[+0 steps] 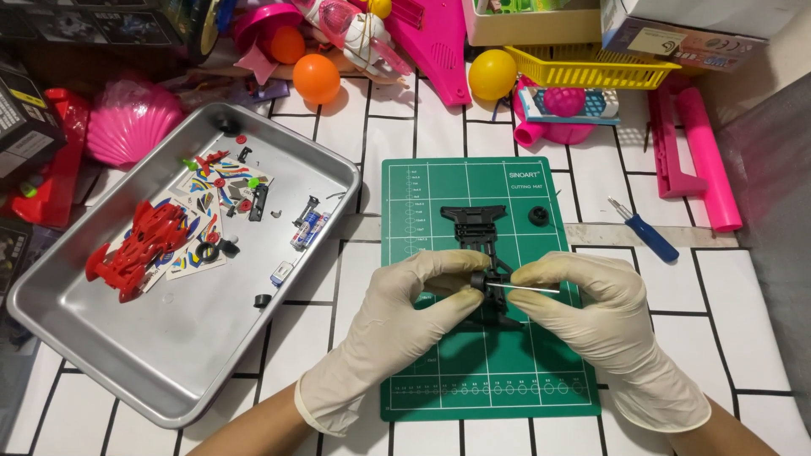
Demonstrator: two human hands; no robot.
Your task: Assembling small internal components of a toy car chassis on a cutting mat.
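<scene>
White-tiled desk [743, 279] carries a green rubber cutting mat [422, 194]. Over its centre, a light, brittle black plastic toy-car chassis [477, 224] is pinched by the gloved left hand [397, 321]; a thin metal axle [528, 290] is gripped by the right hand [608, 325].

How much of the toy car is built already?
Only the black frame on the green mat is together. The left hand and right hand are fitting a thin metal rod into it. The red body, one loose wheel and the tray bits wait.
</scene>
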